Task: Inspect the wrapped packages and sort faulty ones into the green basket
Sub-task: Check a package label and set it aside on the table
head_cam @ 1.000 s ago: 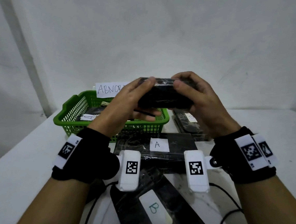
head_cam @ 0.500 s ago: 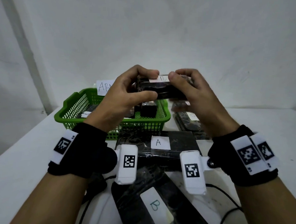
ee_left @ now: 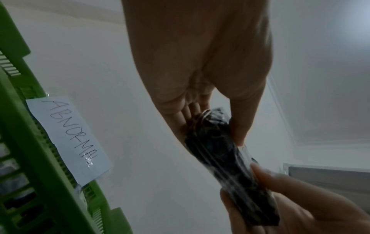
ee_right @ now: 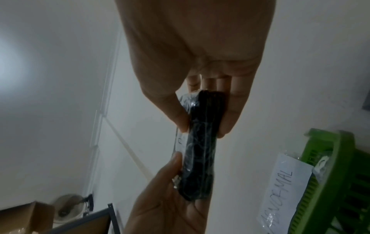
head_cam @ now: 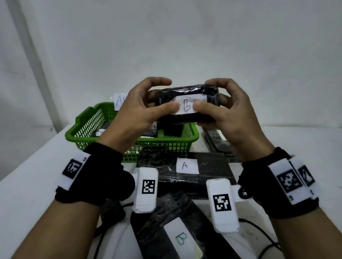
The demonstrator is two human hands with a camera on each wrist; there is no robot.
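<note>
With our left hand and right hand both pinching the B-labelled wrapped package above the green basket, which already holds some packages, we judge sorting partway done, with several unsorted on the table.

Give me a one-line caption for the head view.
Both hands, left and right, hold a wrapped black package labelled B above the green basket.
</note>
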